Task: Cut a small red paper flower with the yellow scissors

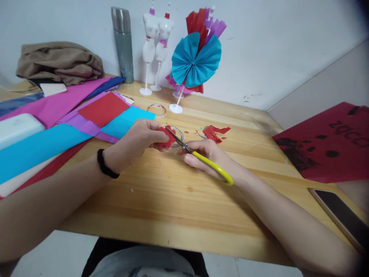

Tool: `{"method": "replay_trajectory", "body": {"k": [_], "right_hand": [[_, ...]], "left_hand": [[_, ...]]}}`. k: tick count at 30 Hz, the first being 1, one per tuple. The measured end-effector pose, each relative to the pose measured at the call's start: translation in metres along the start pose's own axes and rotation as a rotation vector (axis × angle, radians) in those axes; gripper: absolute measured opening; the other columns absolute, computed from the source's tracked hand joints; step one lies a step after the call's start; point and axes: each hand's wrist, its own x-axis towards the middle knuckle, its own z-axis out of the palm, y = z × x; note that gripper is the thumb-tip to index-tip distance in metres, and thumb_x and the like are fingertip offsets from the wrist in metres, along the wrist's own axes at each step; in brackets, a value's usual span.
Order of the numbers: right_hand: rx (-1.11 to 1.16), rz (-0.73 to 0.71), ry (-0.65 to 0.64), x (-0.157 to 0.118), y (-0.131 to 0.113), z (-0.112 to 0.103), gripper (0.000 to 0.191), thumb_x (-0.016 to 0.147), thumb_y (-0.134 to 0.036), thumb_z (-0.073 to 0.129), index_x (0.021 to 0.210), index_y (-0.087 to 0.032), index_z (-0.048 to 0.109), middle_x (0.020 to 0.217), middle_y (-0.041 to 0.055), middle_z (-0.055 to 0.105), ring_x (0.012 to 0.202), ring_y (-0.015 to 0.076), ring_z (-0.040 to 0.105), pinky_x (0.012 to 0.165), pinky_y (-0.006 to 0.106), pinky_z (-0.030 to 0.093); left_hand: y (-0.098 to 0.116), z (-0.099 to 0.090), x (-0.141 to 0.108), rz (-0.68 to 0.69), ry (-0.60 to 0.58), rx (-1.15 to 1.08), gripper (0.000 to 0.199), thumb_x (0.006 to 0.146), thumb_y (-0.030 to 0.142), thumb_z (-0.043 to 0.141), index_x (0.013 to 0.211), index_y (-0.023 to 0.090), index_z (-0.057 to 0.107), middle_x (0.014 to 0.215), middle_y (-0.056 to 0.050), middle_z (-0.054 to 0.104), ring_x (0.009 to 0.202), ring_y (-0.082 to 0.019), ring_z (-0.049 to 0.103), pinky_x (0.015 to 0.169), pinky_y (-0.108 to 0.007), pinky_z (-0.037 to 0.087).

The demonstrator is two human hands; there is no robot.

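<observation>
Pinched in my left hand point(141, 140) is a small red paper flower point(168, 139) with a scalloped edge. My right hand point(207, 152) grips yellow-handled scissors point(211, 166), whose metal blades point up and left and lie against the flower's edge. How far the blades are apart is hard to make out. Behind the flower a roll of clear tape point(179, 134) lies on the table, partly hidden by my fingers. Red paper scraps point(215, 133) and tiny snippets are scattered to the right of it.
Coloured paper sheets point(115, 111) cover the table's left side, by a white case point(20, 129) and brown cloth point(60, 61). Along the wall stand a flask point(123, 46), white mannequins point(149, 52) and a blue pleated paper fan point(197, 61). A phone point(340, 215) and red bag point(325, 146) are right.
</observation>
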Motion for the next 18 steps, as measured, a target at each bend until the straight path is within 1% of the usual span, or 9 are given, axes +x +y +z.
{"method": "replay_trajectory", "body": {"k": [5,7,10,13,16,18], "right_hand": [[-0.002,0.006,0.001,0.0001,-0.0001,-0.0006,0.058,0.080,-0.072,0.073,0.064,-0.024,0.046,0.058,-0.0037,0.037,0.053,0.0122,0.033,0.048,0.030,0.024],[-0.006,-0.004,0.013,0.0011,0.0008,-0.0011,0.055,0.080,-0.072,0.074,0.067,-0.024,0.050,0.060,-0.0029,0.040,0.054,0.0129,0.035,0.048,0.031,0.027],[-0.012,-0.027,0.029,0.0026,0.0028,-0.0019,0.052,0.080,-0.071,0.073,0.076,-0.021,0.058,0.065,-0.0020,0.047,0.055,0.0131,0.042,0.048,0.029,0.033],[0.034,-0.019,0.030,0.0025,0.0045,-0.0021,0.054,0.081,-0.073,0.072,0.081,-0.020,0.061,0.064,-0.0034,0.049,0.053,0.0113,0.044,0.046,0.025,0.036],[0.104,0.007,0.036,0.0018,0.0054,-0.0012,0.055,0.081,-0.073,0.073,0.080,-0.020,0.060,0.063,-0.0040,0.051,0.049,0.0099,0.046,0.045,0.024,0.038],[0.157,0.009,0.087,0.0024,0.0064,0.0002,0.051,0.081,-0.068,0.075,0.080,-0.020,0.059,0.064,-0.0035,0.054,0.048,0.0096,0.049,0.045,0.024,0.039]], "left_hand": [[-0.0014,-0.0016,0.0004,0.016,-0.013,0.004,0.012,0.068,0.010,0.068,0.058,0.014,0.073,0.061,-0.005,0.072,0.061,-0.013,0.063,0.062,-0.023,0.050],[-0.0014,-0.0020,0.0007,0.022,-0.022,0.007,0.011,0.067,0.011,0.068,0.058,0.014,0.073,0.062,-0.005,0.072,0.062,-0.013,0.063,0.062,-0.024,0.050],[-0.0003,-0.0013,0.0007,0.023,-0.013,-0.004,0.010,0.066,0.011,0.069,0.058,0.014,0.073,0.061,-0.004,0.071,0.061,-0.013,0.061,0.061,-0.024,0.049],[-0.0004,-0.0004,0.0007,0.021,-0.022,-0.022,0.009,0.065,0.012,0.069,0.057,0.014,0.073,0.060,-0.004,0.071,0.059,-0.012,0.060,0.059,-0.023,0.048],[-0.0028,-0.0007,0.0011,0.024,-0.047,-0.046,0.007,0.062,0.014,0.071,0.056,0.014,0.073,0.059,-0.004,0.071,0.058,-0.012,0.060,0.058,-0.023,0.047],[-0.0048,-0.0012,0.0011,0.026,-0.064,-0.061,0.004,0.061,0.016,0.073,0.058,0.014,0.075,0.059,-0.004,0.071,0.058,-0.012,0.061,0.059,-0.024,0.047]]}}
